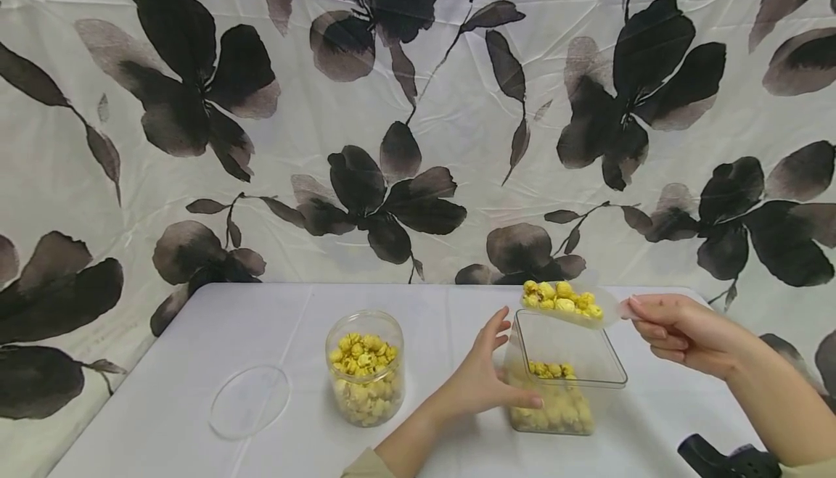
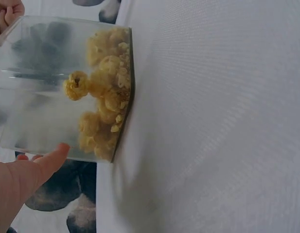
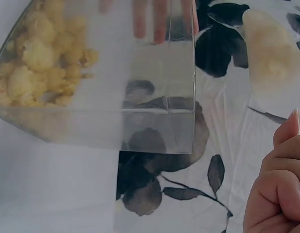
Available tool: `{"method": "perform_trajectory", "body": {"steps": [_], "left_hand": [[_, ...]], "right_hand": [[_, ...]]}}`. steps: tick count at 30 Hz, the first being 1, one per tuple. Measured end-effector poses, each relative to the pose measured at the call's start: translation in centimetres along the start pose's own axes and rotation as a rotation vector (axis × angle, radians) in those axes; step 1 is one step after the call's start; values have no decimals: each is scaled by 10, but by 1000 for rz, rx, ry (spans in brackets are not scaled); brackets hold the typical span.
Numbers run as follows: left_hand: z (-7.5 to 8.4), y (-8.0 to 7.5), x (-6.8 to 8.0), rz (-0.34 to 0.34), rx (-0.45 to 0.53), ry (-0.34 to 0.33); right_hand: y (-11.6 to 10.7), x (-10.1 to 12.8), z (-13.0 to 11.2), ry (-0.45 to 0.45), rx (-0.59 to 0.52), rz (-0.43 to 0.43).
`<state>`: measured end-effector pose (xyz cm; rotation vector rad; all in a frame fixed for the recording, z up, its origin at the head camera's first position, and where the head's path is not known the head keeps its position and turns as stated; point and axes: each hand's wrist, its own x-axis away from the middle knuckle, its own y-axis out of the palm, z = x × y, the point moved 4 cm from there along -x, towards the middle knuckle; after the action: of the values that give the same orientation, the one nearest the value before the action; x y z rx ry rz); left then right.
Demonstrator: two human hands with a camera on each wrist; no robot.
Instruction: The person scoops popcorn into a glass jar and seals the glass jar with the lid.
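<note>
Head camera looks down from afar; wrist cameras (close) share the square container (image 1: 564, 376).

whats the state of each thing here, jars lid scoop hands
square container: open, upright, partly filled with popcorn
round jar: open, lid off, over half full of popcorn
round lid: lying flat on the table beside the round jar
clear scoop: loaded with popcorn, held above the square container
left hand: fingers straight, steadying the square container
right hand: pinching the scoop's end

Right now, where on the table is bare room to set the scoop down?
Free: the table behind the lid and round jar, and its front left corner. Crowded: around the square box, held by the left hand.
</note>
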<state>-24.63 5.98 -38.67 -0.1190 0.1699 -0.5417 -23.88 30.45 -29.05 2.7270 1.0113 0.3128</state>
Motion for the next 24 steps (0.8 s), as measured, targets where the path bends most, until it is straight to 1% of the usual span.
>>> {"method": "perform_trajectory", "body": {"steps": [6,11,16,24], "left_hand": [[6,-6,2,-4,11,-1],[9,-11,2,7,40,-4],[16,-17,6,45,61,-18],[36,-27,15,110,61,-36]], "right_hand": [[1,-5,-4,3,12,19],[3,-11,-8,3,25,11],[6,-17,-12,3,20,4],[11,-25,-18,-19,-1,-25]]}}
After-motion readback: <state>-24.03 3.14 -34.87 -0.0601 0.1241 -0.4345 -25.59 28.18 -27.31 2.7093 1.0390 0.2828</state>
